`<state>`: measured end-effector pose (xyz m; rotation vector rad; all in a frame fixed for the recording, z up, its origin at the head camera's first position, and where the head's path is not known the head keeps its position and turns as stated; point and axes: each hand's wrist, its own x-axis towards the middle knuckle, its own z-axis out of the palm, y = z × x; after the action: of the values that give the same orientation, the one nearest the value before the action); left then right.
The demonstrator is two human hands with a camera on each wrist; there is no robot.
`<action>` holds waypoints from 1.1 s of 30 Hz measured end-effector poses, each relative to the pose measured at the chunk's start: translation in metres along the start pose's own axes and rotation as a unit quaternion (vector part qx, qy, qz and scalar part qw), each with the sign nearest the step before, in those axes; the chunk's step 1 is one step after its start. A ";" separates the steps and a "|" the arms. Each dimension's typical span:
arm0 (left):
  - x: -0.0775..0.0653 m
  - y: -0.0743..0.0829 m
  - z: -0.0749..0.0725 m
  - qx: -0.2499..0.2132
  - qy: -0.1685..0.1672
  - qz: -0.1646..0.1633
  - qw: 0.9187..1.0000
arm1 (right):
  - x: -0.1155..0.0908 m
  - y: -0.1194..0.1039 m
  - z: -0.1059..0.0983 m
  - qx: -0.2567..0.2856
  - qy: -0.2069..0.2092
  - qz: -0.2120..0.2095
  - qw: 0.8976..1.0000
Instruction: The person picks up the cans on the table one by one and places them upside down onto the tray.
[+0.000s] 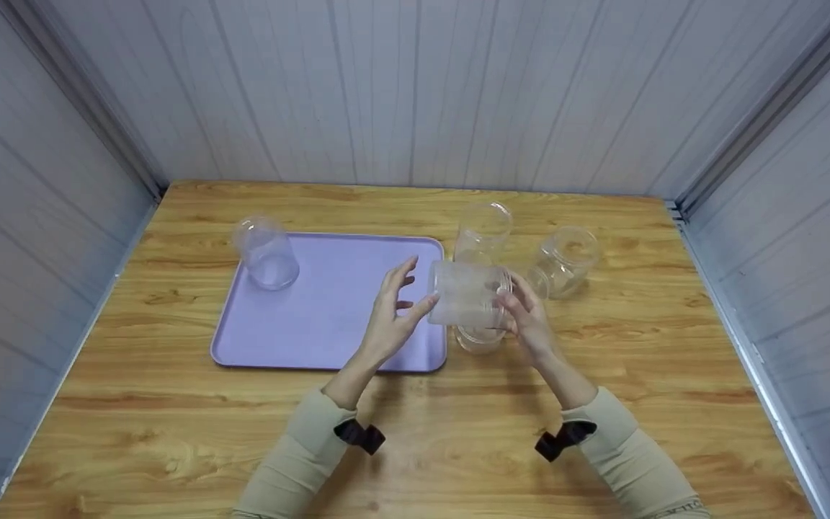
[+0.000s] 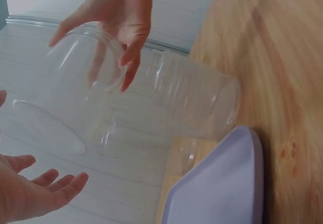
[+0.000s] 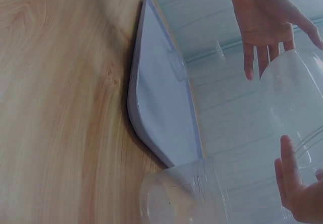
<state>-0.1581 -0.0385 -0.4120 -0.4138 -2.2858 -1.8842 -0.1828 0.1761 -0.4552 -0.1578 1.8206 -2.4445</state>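
Note:
A clear plastic jar [image 1: 465, 294] is held on its side in the air, above the right edge of the lilac tray [image 1: 328, 306]. My right hand [image 1: 530, 317] grips it by the ringed mouth end, thumb on the near side. My left hand [image 1: 390, 313] is beside the jar's flat base, its fingers spread and loosely bent. In the left wrist view, the left fingers [image 2: 60, 188] show a gap from the base. Whether the left thumb touches the jar, I cannot tell. Another clear jar [image 1: 271, 256] stands on the tray's back left corner.
Right of the tray stand more clear jars: one behind the held jar [image 1: 483, 231], one partly hidden beneath it [image 1: 480, 342], one farther right [image 1: 573, 263]. The wooden table [image 1: 170, 418] meets panelled walls [image 1: 415, 94] at the back and sides.

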 end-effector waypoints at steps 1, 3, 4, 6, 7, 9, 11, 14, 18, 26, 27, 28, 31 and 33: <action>0.000 -0.001 0.001 -0.002 -0.005 0.002 1.000 | 0.000 0.000 0.001 -0.003 -0.001 0.001 1.000; -0.001 -0.002 0.002 -0.009 -0.012 0.008 1.000 | 0.001 0.000 0.002 -0.007 -0.004 0.002 1.000; -0.001 -0.003 0.003 -0.013 -0.015 0.010 1.000 | 0.001 0.000 0.002 -0.008 -0.006 0.001 1.000; -0.002 -0.004 0.004 -0.020 -0.023 0.011 0.999 | 0.001 0.001 0.002 -0.016 -0.015 -0.002 1.000; -0.002 -0.005 0.005 -0.022 -0.027 0.011 0.999 | 0.001 0.001 0.002 -0.019 -0.019 -0.005 1.000; -0.002 -0.006 0.005 -0.029 -0.031 0.011 0.999 | 0.001 0.002 0.002 -0.020 -0.029 -0.009 0.999; -0.003 -0.007 0.006 -0.033 -0.035 0.010 0.999 | 0.002 0.002 0.003 -0.022 -0.035 -0.010 0.999; -0.004 -0.009 0.006 -0.046 -0.032 0.015 0.998 | 0.002 0.003 0.005 -0.016 -0.034 -0.005 0.999; -0.004 -0.012 0.007 -0.063 -0.033 0.017 0.997 | 0.001 0.002 0.008 -0.018 -0.028 0.001 0.999; -0.005 -0.018 0.008 -0.087 -0.034 0.008 0.996 | 0.001 0.001 0.011 -0.013 -0.031 0.006 0.999; -0.005 -0.018 0.008 -0.088 -0.034 0.006 0.996 | 0.001 0.002 0.011 -0.016 -0.033 0.010 0.999; -0.006 -0.019 0.008 -0.089 -0.033 0.004 0.995 | 0.001 0.001 0.011 -0.017 -0.035 0.016 0.999; -0.007 -0.020 0.008 -0.095 -0.033 -0.001 0.995 | 0.001 0.001 0.010 -0.020 -0.047 0.031 0.998; -0.007 -0.021 0.008 -0.097 -0.034 -0.003 0.995 | 0.000 0.000 0.009 -0.023 -0.053 0.040 0.998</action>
<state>-0.1571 -0.0356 -0.4356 -0.5043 -2.1525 -2.1362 -0.1820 0.1671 -0.4528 -0.2098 1.8038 -2.2951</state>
